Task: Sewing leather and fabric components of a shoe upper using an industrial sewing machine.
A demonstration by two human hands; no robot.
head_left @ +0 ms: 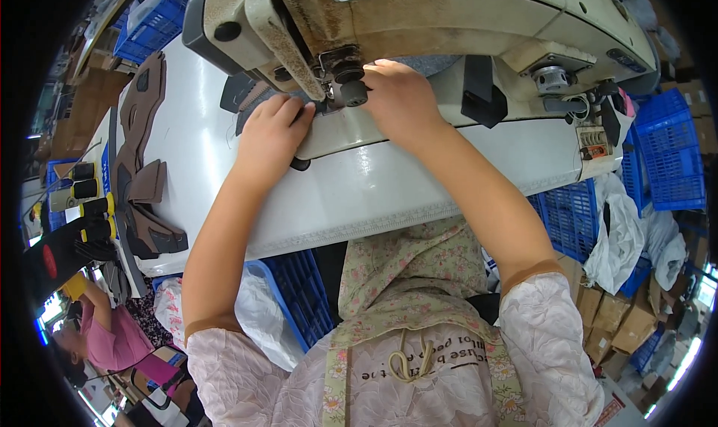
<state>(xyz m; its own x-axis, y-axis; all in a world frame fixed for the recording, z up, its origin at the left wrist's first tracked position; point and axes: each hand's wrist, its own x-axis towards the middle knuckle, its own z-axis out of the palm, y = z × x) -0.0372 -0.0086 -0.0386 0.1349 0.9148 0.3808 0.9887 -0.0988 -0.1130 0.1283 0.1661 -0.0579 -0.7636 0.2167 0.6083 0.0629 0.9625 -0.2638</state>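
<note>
A grey fabric piece (244, 93) with a dark edge lies under the head of a beige sewing machine (419, 23). My left hand (275, 131) bends its fingers over the piece, just left of the needle area, thumb close to the presser foot (330, 104). On the other side, my right hand (404, 102) curls around grey material beside the dark round knob (354, 93). The knob and machine head hide part of those fingers. Whether the grey material behind that hand belongs to the same piece is hard to see.
Brown cut pieces (142, 120) lie along the table's left side, near thread spools (86, 189). A black strip (484, 94) hangs over the machine bed. Blue crates (671, 150) stand right, and another crate (299, 292) sits below the table edge. A person in pink (120, 330) is at lower left.
</note>
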